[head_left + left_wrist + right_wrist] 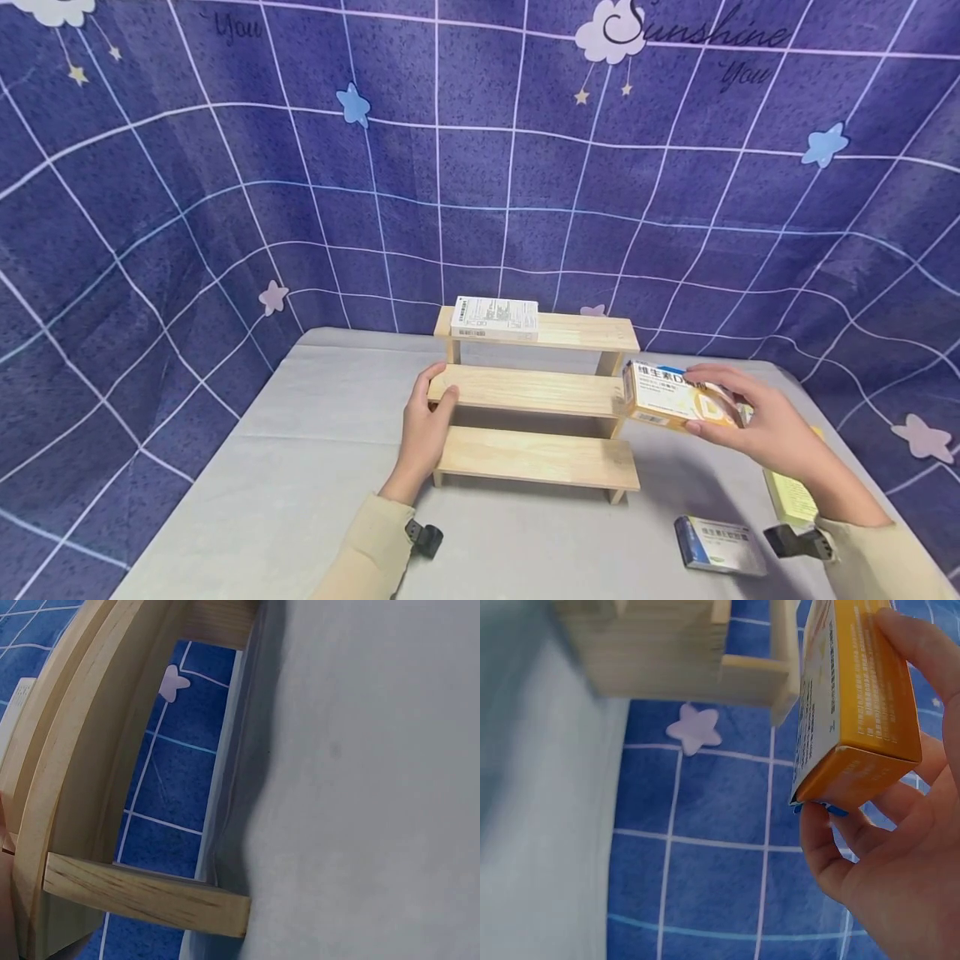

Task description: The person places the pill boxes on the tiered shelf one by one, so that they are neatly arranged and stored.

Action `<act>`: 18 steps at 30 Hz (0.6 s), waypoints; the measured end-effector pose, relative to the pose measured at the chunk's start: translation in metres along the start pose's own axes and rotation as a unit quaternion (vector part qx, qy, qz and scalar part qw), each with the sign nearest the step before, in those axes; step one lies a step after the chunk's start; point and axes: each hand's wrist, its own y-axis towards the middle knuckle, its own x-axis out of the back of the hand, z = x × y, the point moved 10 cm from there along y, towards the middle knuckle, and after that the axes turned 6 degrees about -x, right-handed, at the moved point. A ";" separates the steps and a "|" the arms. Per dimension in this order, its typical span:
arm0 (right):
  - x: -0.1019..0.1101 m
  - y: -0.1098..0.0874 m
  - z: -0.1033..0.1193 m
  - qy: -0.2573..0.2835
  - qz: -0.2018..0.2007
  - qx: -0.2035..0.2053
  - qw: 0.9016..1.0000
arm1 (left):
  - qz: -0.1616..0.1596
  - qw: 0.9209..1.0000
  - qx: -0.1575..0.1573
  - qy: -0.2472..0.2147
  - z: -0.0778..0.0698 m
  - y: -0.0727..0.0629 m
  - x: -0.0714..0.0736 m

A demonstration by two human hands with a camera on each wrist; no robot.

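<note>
Hands (427, 423) (771, 425) apart, left around middle shelf (532, 390), right around box (660, 398)

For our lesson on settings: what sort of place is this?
Probably a staged demonstration area: patterned blue cloth hangs behind a grey tabletop bearing a three-tier wooden stand.

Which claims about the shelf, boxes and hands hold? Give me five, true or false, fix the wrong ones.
1. The right hand holds the orange box. True.
2. The white box lies on the bottom tier. False: the white box is on the top tier.
3. The left hand grips the shelf. True.
4. The blue-silver box is on the shelf. False: the blue-silver box lies on the table.
5. In the head view, the right arm partly hides the green box. True.
</note>
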 end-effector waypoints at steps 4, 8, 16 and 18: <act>-0.003 0.016 0.010 -0.006 0.001 0.018 1.000 | 0.000 1.000 -0.001 0.000 -0.001 0.000 0.000; -0.008 0.031 0.019 0.005 0.000 0.032 0.999 | -0.001 1.000 -0.003 0.002 -0.002 0.000 0.001; -0.020 0.061 0.030 0.016 0.012 0.024 1.000 | -0.003 1.000 -0.006 -0.001 -0.002 0.000 0.001; -0.023 0.068 0.033 0.024 0.015 0.024 0.999 | -0.004 1.000 -0.006 -0.001 -0.002 0.000 0.001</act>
